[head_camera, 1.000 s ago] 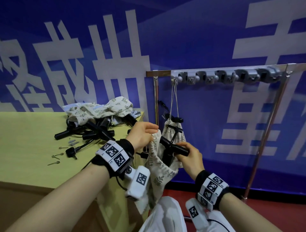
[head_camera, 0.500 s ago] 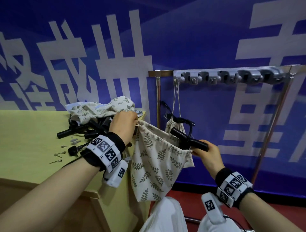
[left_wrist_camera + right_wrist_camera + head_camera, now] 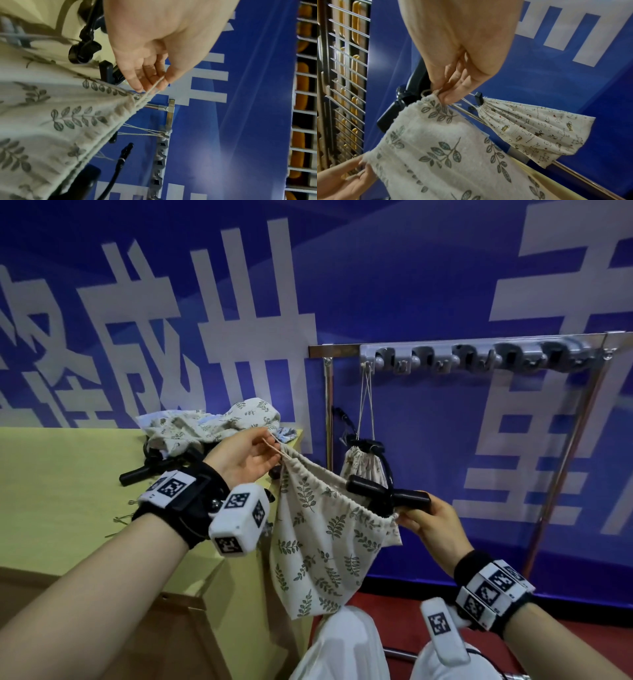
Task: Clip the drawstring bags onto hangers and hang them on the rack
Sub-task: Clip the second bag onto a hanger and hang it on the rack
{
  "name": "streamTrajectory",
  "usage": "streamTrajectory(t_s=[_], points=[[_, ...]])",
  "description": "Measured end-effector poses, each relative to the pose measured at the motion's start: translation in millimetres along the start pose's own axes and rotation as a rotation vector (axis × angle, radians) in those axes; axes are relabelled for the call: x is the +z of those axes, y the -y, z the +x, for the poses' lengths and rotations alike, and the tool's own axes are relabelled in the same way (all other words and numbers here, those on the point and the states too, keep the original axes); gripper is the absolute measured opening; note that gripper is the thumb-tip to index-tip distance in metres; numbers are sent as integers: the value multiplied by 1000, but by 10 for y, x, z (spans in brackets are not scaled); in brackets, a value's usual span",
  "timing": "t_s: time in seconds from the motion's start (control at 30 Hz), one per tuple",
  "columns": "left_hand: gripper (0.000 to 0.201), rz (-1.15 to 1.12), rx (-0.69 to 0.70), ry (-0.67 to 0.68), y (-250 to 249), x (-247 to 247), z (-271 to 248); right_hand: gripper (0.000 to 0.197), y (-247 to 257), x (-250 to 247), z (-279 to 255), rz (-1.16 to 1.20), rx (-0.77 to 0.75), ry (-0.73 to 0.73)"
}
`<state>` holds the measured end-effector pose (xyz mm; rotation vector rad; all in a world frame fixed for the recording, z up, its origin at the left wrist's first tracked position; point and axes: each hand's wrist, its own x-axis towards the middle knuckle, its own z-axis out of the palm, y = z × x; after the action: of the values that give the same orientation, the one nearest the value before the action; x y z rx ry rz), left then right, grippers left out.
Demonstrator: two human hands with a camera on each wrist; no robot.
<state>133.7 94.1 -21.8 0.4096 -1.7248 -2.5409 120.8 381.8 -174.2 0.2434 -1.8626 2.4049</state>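
Now my left hand (image 3: 245, 455) pinches the cord (image 3: 155, 84) at one corner of the leaf bag (image 3: 318, 546); my right hand (image 3: 433, 523) grips the other corner and the hanger (image 3: 387, 491), bag stretched between them.

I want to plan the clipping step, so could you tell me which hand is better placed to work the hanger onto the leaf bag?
Probably the right hand: it already grips the black hanger at the leaf bag rim. The left hand only pinches the drawstring at the far corner.
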Motion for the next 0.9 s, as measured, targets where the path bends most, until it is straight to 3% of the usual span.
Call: streamTrajectory(t_s=[0.13, 0.23, 0.37, 0.53, 0.63, 0.8, 0.9], points=[[22, -125, 31, -70, -72, -77, 50, 17, 68, -30, 3, 78, 24, 31], [19, -41, 126, -152, -147, -169, 52, 6, 142, -113, 42, 173, 32, -109], [22, 84, 209, -231, -236, -337, 73, 11, 226, -397, 108, 344, 121, -319], [31, 37, 234, -342, -270, -537, 173, 38, 224, -725, 132, 422, 141, -459], [28, 180, 341, -355, -224, -374, 137, 35, 309, -671, 191, 487, 111, -445], [11, 400, 387, -221, -151, -159, 103, 14, 597, -395, 260, 615, 190, -287], [18, 359, 422, -229, -105, -151, 67, 17, 730, -325, 260, 703, 225, -232]])
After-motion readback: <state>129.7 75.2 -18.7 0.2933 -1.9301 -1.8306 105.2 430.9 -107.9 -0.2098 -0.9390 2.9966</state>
